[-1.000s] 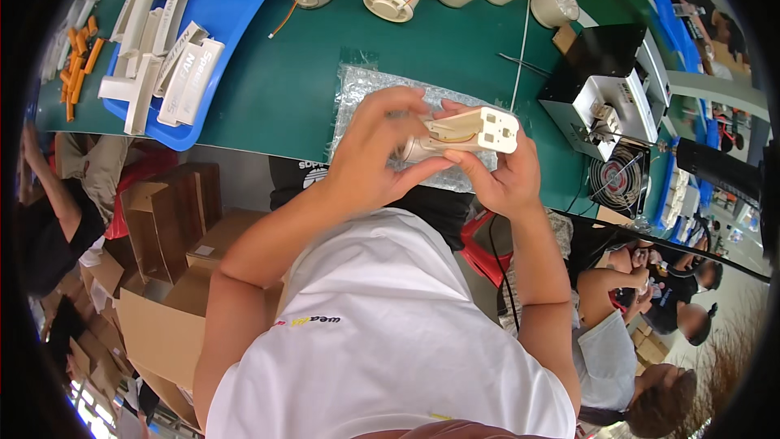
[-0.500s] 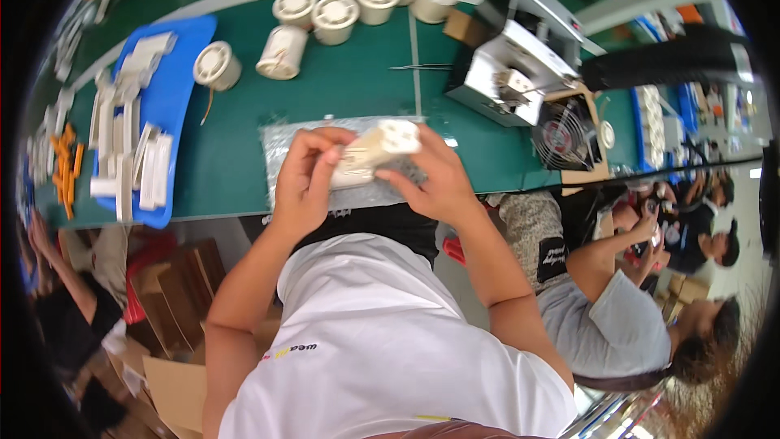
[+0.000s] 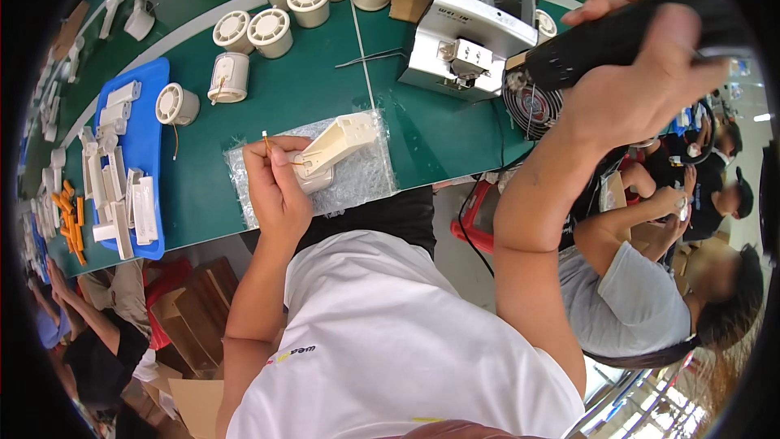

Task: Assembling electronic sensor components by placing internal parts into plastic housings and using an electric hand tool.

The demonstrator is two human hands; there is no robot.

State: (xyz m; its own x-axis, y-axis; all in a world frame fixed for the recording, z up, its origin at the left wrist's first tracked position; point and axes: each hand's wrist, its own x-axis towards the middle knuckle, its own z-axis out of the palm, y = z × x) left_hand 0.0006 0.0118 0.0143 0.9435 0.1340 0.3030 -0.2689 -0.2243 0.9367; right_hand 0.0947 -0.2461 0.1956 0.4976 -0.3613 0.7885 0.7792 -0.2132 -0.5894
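Observation:
My left hand (image 3: pixel 280 187) is closed on a cream plastic housing (image 3: pixel 345 142), pinching it at its rounded end. A hollow handle-like arm of the housing points up and right, and a thin wire with a small white plug (image 3: pixel 265 136) rises beside my fingers. The housing is just above a bubble-wrap sheet (image 3: pixel 366 175) at the table's front edge. My right hand (image 3: pixel 626 85), raised at the upper right, wraps round a black cylindrical electric screwdriver (image 3: pixel 601 42). Its narrow tip points left, toward a metal screw feeder (image 3: pixel 455 53).
Several cream round housings (image 3: pixel 309 2) with slotted tops stand at the back. White plastic parts lie on a blue tray (image 3: pixel 154 142) at left, with orange pieces (image 3: pixel 71 223) beside it. A black fan (image 3: pixel 532 106) sits by the feeder. A co-worker (image 3: pixel 626 284) is close at right.
My right hand has left the cream housing and moved up and right onto the electric screwdriver. My left hand still has the housing, now tilted with its hollow side showing. The view has shifted.

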